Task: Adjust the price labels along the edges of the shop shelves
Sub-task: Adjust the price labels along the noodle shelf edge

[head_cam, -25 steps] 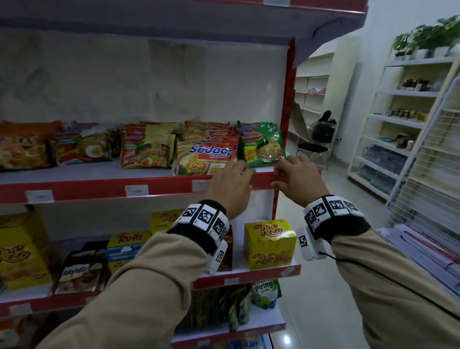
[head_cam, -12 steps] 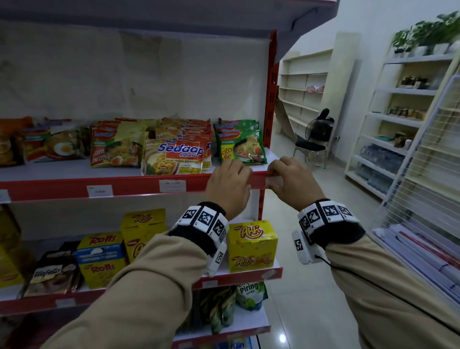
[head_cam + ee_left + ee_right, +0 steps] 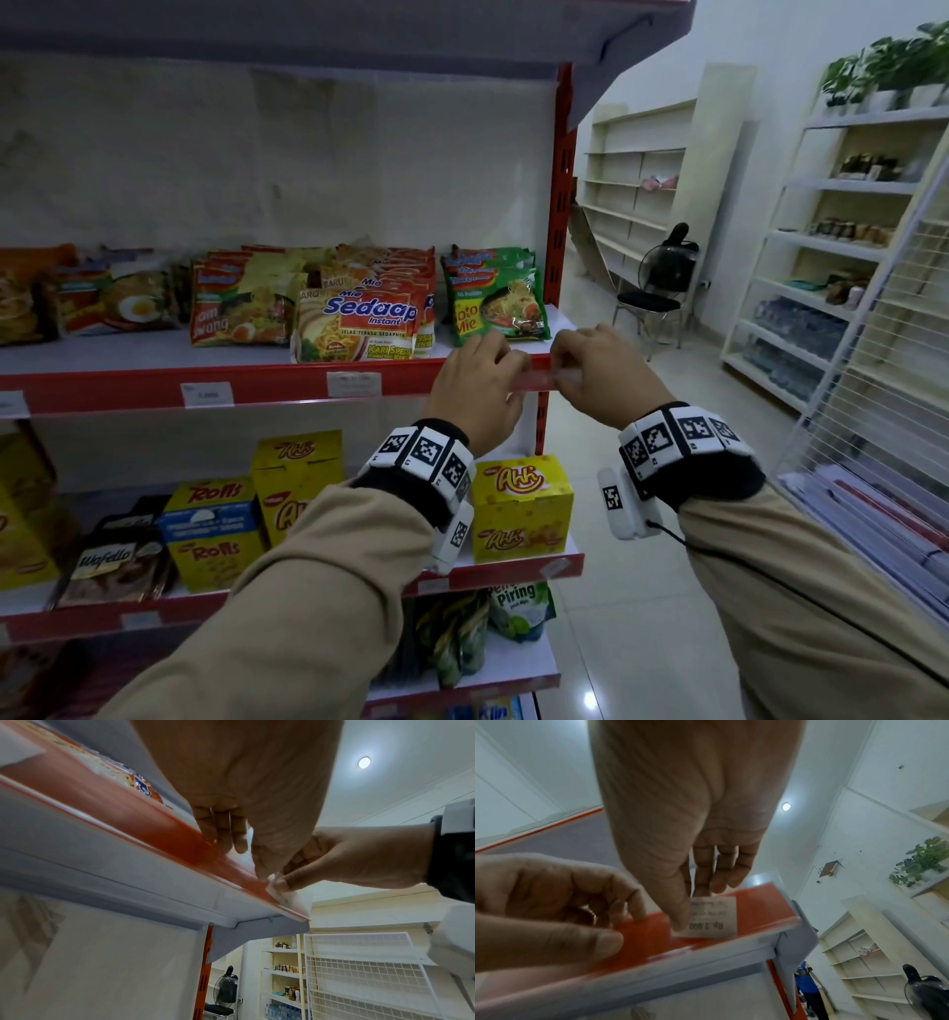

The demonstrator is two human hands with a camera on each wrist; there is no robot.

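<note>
The red shelf-edge strip [image 3: 287,383] runs below the noodle packets. At its right end my right hand [image 3: 567,375] pinches a white price label [image 3: 712,918] printed "Rp 2.000", thumb on its face and fingers [image 3: 721,870] behind it. The same label [image 3: 281,894] shows at the strip's tip in the left wrist view. Just left of it, my left hand [image 3: 495,372] grips the strip [image 3: 652,935], fingers [image 3: 221,833] curled over the top and thumb underneath. In the head view the hands hide the label.
Two more white labels [image 3: 354,384] [image 3: 207,394] sit further left on the strip. Noodle packets [image 3: 359,324] [image 3: 493,298] lie just behind the hands. A yellow box [image 3: 521,506] stands on the shelf below. A white wire rack [image 3: 873,411] borders the aisle on the right.
Both hands stay at the right end of the red strip. They have drawn slightly closer together, and the right fingers have closed onto the label.
</note>
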